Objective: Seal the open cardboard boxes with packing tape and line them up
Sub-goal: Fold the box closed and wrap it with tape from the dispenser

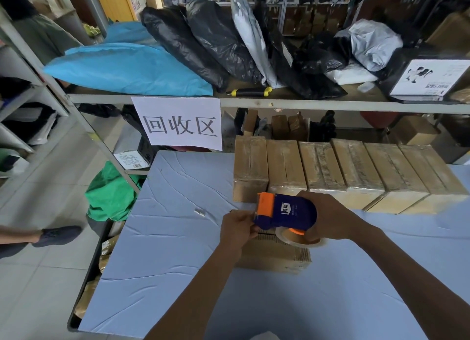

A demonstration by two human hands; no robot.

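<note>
The right hand (328, 217) grasps a blue-and-orange tape dispenser (284, 211) over a cardboard box (274, 254) on the blue tabletop (165, 238). The left hand (237, 228) pinches the dispenser's front end. Beyond both hands, six taped boxes (343, 172) stand side by side.

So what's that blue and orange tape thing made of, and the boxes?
The tape dispenser looks like hard plastic: smooth, evenly coloured blue and orange shell with a slight sheen. The row of boxes looks like brown cardboard, with ribbed corrugation showing on some tops and a shiny film, probably clear tape, across them.
</note>
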